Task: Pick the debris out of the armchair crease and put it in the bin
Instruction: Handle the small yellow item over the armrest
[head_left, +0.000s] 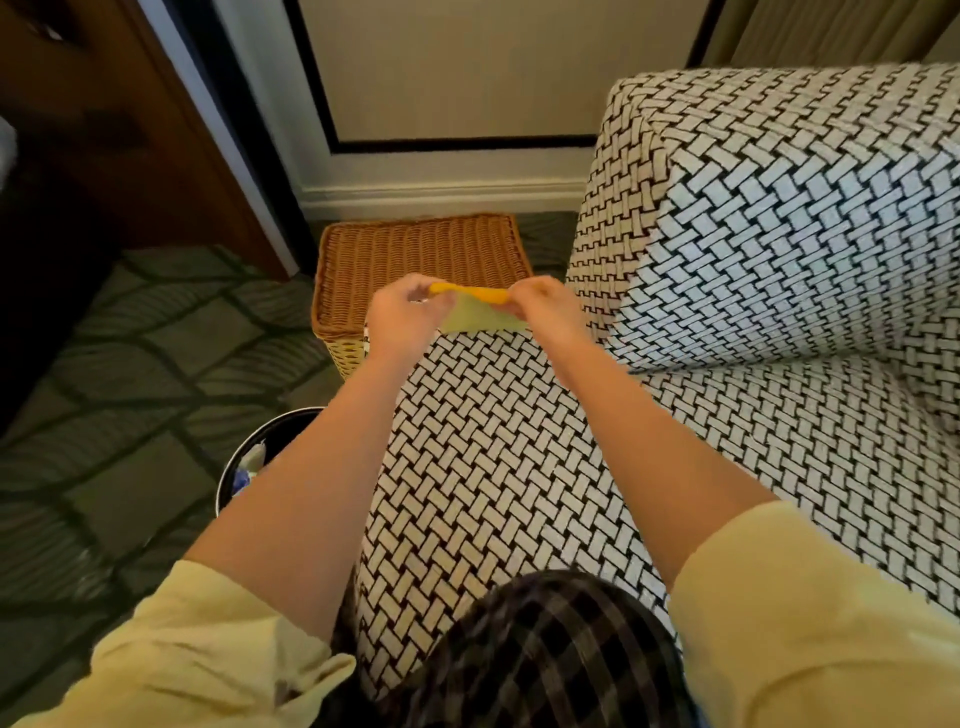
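Orange-yellow along its top edge and pale yellow-green below, the scrap (475, 312) is pinched at both ends. One end is taken by the left hand (402, 317) and the other by the right hand (545, 306). Fingers are curled in on each side, and the piece is stretched flat between them, just above the middle of the frame. What the scrap is made of cannot be told from here.

The scrap is held up in the air. Directly beneath it the far end of the armrest (493, 467) is seen, covered in a black-and-white basket-weave fabric, and both bare forearms are stretched out over that armrest. Pale yellow sleeves (208, 649) are pushed up towards the elbows at the bottom corners. A dark checked cloth (545, 649) is seen at bottom centre between them.

To the right, the rest of the armchair (779, 234) is laid out, with its crease (753, 366) running where the upright cushion meets the seat.

Behind the hands, a brown wicker basket (421, 254) is set on the floor, just beside the armchair.

Lower left of the hands, the round black bin (291, 415) is partly hidden by the left forearm. Bits of rubbish (252, 462) can be made out inside it. The bin is well apart from the scrap.

A grey-green patterned carpet (130, 364) fills the left side. Dark wooden furniture (104, 130) stands at upper left, and a white skirting board (441, 192) runs across the top.
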